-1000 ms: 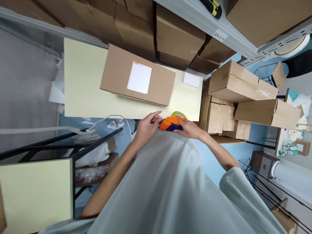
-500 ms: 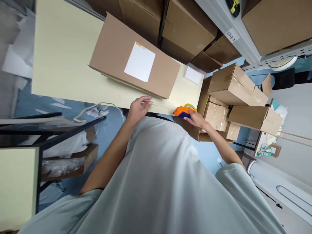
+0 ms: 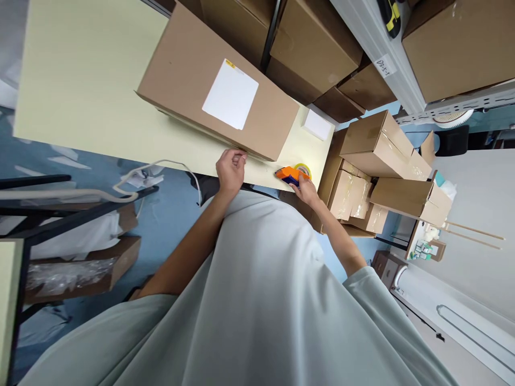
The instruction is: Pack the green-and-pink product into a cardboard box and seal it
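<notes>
A long brown cardboard box (image 3: 181,69) with a white label (image 3: 231,95) lies on the pale yellow table (image 3: 80,69). My left hand (image 3: 230,172) is at the box's near long edge, fingers curled in. Whether it grips the edge or anything small is hidden. To its right, my right hand (image 3: 306,191) is closed round the handle of an orange and blue tape dispenser (image 3: 287,175) with a yellow roll of tape. The dispenser is at the table's near edge, beside the right end of the box.
A small white box (image 3: 317,125) stands near the table's right end. Taped cartons (image 3: 384,142) are stacked beyond it. Larger cartons (image 3: 316,48) fill a shelf behind the table. A pale cable (image 3: 161,162) hangs along the near edge at left.
My left hand has moved up to the box's near edge and its fingers have curled in more. My right hand has brought the tape dispenser left, closer to the box.
</notes>
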A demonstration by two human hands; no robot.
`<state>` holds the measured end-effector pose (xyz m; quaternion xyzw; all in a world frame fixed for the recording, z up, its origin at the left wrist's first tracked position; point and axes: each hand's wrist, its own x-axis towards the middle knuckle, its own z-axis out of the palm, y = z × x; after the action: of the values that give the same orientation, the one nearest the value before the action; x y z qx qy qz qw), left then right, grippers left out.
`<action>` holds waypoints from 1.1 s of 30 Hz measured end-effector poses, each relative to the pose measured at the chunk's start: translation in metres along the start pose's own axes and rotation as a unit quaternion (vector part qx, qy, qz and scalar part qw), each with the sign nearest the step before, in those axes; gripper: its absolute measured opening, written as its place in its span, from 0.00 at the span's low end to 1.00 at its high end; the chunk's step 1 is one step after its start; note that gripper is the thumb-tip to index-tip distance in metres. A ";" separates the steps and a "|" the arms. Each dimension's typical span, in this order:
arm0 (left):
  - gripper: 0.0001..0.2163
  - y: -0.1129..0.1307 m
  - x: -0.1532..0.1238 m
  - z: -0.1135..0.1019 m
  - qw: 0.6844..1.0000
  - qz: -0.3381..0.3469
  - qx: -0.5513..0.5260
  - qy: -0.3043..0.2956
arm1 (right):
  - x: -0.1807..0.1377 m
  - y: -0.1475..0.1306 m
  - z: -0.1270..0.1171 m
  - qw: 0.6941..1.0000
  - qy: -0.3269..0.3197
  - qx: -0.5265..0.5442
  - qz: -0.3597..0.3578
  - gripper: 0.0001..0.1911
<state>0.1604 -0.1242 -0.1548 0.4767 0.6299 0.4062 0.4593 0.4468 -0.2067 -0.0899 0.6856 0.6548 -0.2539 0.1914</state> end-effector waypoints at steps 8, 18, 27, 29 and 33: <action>0.03 0.010 -0.004 0.012 0.998 -0.005 -0.033 0.051 | 0.009 0.000 0.012 0.999 0.036 0.025 0.016 0.32; 0.04 0.001 -0.024 0.000 0.999 0.004 -0.026 0.039 | -0.012 -0.002 0.020 0.999 0.026 0.032 -0.015 0.32; 0.06 -0.005 -0.030 -0.010 0.999 0.039 0.006 -0.020 | -0.023 -0.003 0.018 1.000 0.007 -0.026 -0.005 0.31; 0.06 -0.007 -0.031 -0.013 0.998 0.042 0.005 -0.035 | -0.026 -0.002 0.016 0.999 0.002 -0.046 -0.012 0.29; 0.06 -0.007 -0.033 -0.016 0.999 0.031 0.006 -0.039 | -0.027 0.000 0.016 0.998 0.012 -0.057 -0.025 0.29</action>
<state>0.1473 -0.1594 -0.1511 0.5142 0.5991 0.3977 0.4674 0.4449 -0.2380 -0.0864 0.6599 0.6877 -0.2125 0.2155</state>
